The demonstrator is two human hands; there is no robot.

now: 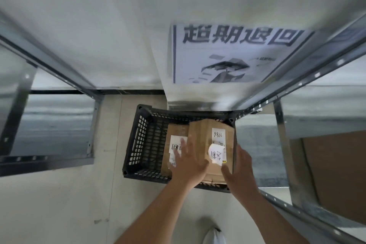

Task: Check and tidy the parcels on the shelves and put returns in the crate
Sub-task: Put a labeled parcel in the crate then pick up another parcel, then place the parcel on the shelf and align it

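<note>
Two hands over a cardboard parcel in a black crate on the floor.

Both hands are spread with fingers apart, gripping nothing: the left hand [188,166] lies flat on the near left part of the upper parcel [212,140], its fingertips reaching over onto the white label of the lower parcel [174,144] just beyond; the right hand [240,168] stands against the upper parcel's right side, by the crate wall. Between the hands, a curled white label [216,153] with handwriting sits on the upper parcel's top. Around them is the crate [138,144], its left half bare. Beyond the hands a printed notice [233,53] hangs on the wall. Metal shelves [49,121] stand to either side, with a large cardboard box [336,174] on the right one.
</note>
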